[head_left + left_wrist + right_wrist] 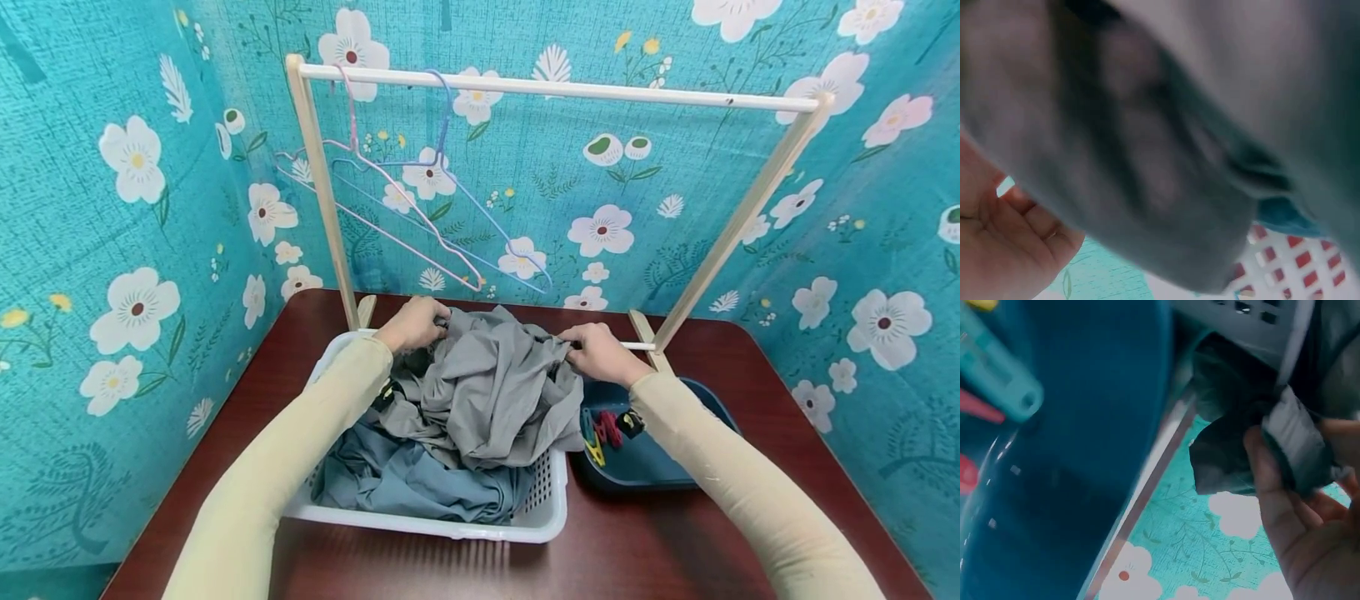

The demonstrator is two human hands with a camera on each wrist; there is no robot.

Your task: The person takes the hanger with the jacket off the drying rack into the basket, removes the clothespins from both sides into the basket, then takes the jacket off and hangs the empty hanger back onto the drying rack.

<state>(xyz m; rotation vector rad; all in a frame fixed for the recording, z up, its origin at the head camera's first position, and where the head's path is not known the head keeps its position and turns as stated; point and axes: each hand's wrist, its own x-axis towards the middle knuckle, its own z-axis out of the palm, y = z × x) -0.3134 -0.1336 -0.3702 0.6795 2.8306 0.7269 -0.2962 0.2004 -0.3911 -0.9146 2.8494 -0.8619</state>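
A crumpled grey cloth (498, 392) is bunched over a white plastic basket (558, 500), its right side hanging over the rim. My left hand (415, 323) grips the cloth at its back left, fingers curled; in the left wrist view the hand (1016, 244) is at the left and blurred grey folds fill most of the picture. My right hand (600, 354) pinches the cloth's right edge. Up close in the right wrist view, the thumb (1267, 465) presses on a gathered bit of cloth (1222, 456). Beneath the grey cloth, blue-grey fabric (420, 487) lies in the basket.
Right of the basket stands a dark blue tub (652, 475) with red, yellow and teal clothespins (609, 429). Behind, a wooden rack (776, 187) carries a pink hanger (390, 179) and a blue hanger (480, 208). Flowered teal fabric (547, 179) surrounds the dark red table (360, 567).
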